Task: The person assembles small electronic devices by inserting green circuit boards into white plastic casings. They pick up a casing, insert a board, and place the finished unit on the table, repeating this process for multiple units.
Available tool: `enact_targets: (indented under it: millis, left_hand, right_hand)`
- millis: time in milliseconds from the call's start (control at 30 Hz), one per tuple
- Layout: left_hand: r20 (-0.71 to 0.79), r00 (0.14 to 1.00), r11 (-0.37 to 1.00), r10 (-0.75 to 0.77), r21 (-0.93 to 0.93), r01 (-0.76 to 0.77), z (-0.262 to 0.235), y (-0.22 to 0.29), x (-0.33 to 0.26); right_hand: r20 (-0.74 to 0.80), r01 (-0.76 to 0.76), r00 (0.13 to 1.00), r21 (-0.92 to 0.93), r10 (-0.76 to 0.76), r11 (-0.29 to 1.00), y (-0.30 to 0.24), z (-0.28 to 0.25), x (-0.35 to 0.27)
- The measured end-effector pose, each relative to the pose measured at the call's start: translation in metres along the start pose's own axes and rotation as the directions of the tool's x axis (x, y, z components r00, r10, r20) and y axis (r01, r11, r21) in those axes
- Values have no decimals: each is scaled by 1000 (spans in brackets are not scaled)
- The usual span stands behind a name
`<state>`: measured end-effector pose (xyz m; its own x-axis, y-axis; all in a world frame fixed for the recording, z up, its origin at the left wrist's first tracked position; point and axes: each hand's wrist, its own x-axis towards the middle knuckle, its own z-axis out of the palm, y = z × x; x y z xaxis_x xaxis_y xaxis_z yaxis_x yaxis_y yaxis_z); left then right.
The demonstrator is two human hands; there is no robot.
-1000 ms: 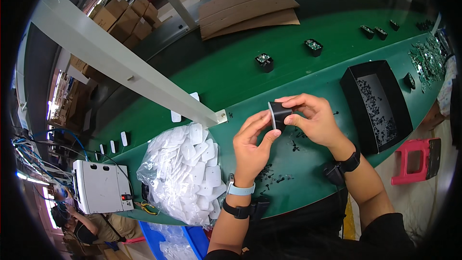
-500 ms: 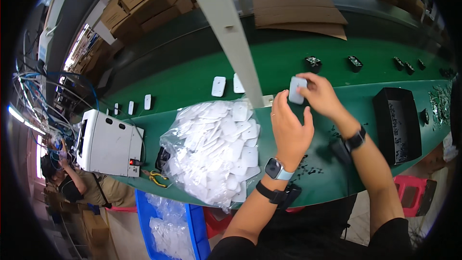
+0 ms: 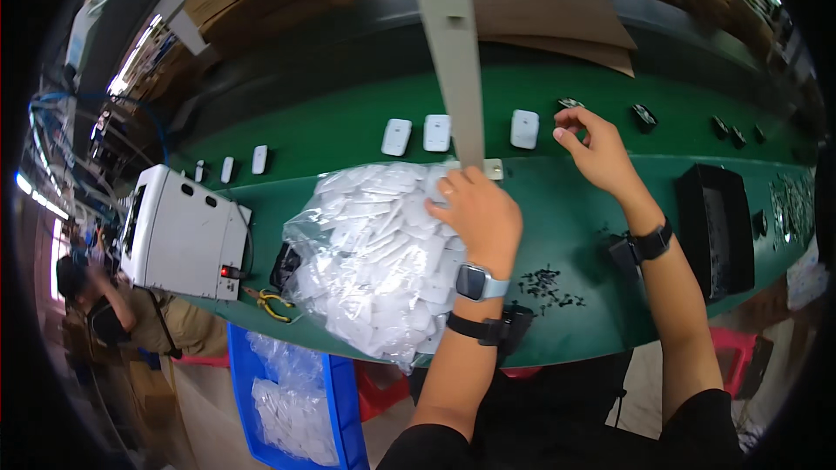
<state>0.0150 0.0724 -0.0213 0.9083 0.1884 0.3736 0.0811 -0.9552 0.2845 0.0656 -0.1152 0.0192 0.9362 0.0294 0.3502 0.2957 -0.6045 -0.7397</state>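
- Left hand: my fingers are bent down at the upper right edge of a clear plastic bag filled with white plates. I cannot tell whether the fingertips are clamped on a plate, as the back of my hand hides them.
- Right hand: raised above the near edge of the green belt, fingers curled, thumb toward the belt; I see nothing held in it.
- White-topped unit: standing on the belt just left of my right hand, apart from the fingers, white face up.
- Other white-topped pieces: two stand left of the post, three smaller-looking ones farther left along the belt.
- Dark unit: on the belt to the right, top uncovered; another is partly hidden behind my right hand, with three more farther right.
- Small black parts: loose on the green bench, between my forearms.
- Black tray: on the bench, right of my right forearm.
- Bench, left end: pale machine, with yellow-handled pliers lying between it and the bag.
- Blue bin: below the bench edge, holding clear plastic and white contents.
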Motion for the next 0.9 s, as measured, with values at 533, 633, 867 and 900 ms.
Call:
enact_targets:
  millis: [533, 633, 867, 900]
  left_hand:
    - [-64, 996, 998, 54, -18, -55, 20, -37, 14]
    - [-49, 997, 998, 57, -23, -58, 16, -33, 13]
    - [-147, 982, 982, 117, -132, -136, -13, -9, 9]
    - [-164, 982, 978, 95, -167, -122, -16, -9, 10]
  right_hand:
    - [442, 196, 876, 34, -191, 980, 49, -71, -92]
    - [465, 221, 865, -17, -188, 975, 53, -68, -95]
    - [455, 176, 883, -97, -114, 980, 55, -68, -98]
    - [441, 182, 888, -83, -127, 980, 57, -69, -98]
